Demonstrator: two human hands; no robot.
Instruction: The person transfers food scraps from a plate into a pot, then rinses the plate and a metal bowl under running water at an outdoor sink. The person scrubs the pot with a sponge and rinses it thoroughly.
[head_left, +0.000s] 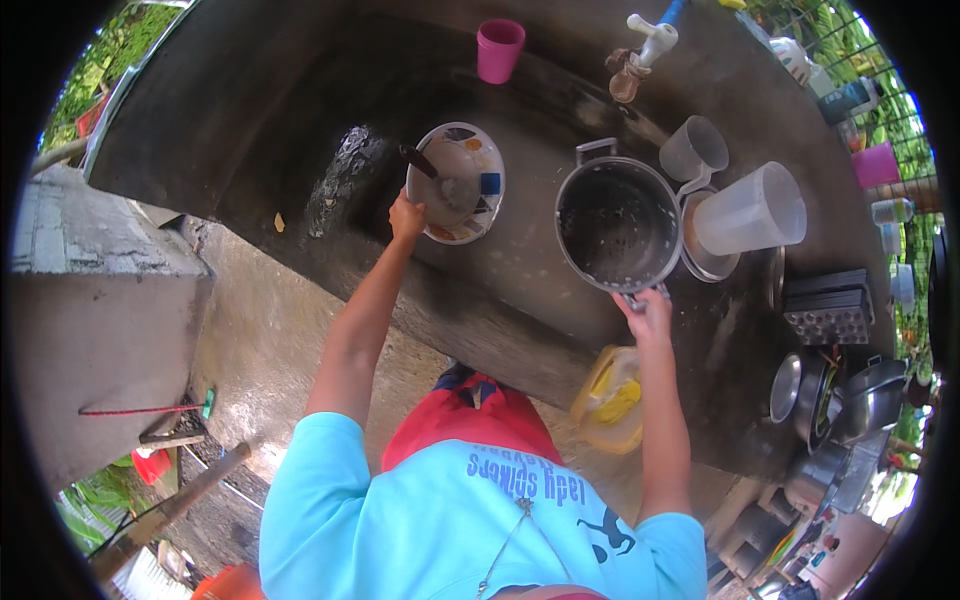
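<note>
My left hand (pixel 405 216) is closed on the near left rim of a white bowl (pixel 488 160) with coloured patterns. Inside the bowl lies a utensil with a dark handle (pixel 418 161); its other end is hard to make out. To the right, a dark-bottomed metal pot (pixel 618 225) with two loop handles rests on the grey concrete sink. Its near handle is in the grip of my right hand (pixel 647 312). Beside the pot stand a clear plastic pitcher (pixel 755 208) and a smaller translucent cup (pixel 693 149).
A pink cup (pixel 499 52) stands at the back, left of a white tap (pixel 652 40). Below my right hand is a yellow container (pixel 612 400). Dark molded trays (pixel 828 305) and several metal pots (pixel 868 395) crowd the right side. The sink's concrete front edge (pixel 470 325) runs before me.
</note>
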